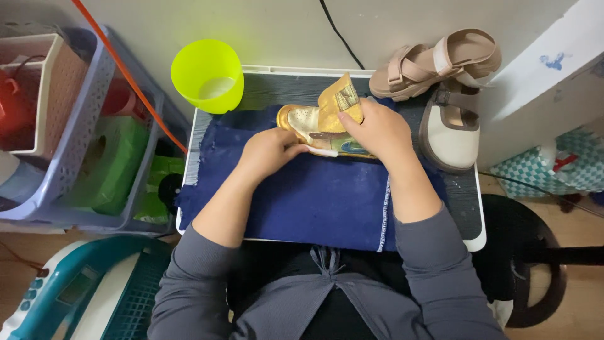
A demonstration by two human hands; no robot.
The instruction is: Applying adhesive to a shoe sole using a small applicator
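Grey sleeves (434, 277) reach out over a dark blue cloth (314, 195) spread on the ribbed tray (469, 208). On the cloth's far edge lies a small gold shoe (308, 123), shiny and perforated; the left hand (269, 153) pinches its near side, while the right hand (377, 130) is clamped over its upper. Far left stands a lime plastic cup (207, 75); to the right, a cream shoe (450, 126) and a pink strapped sandal (434, 63).

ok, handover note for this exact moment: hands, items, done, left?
Left hand: steadies the gold shoe by its near side.
Right hand: presses a yellow cloth on the shoe's upper.
Shoe lies on the blue cloth over the tray table.
Green cup stands at the back left; the sandal and beige shoe at the back right.
Done or left: cannot tell.
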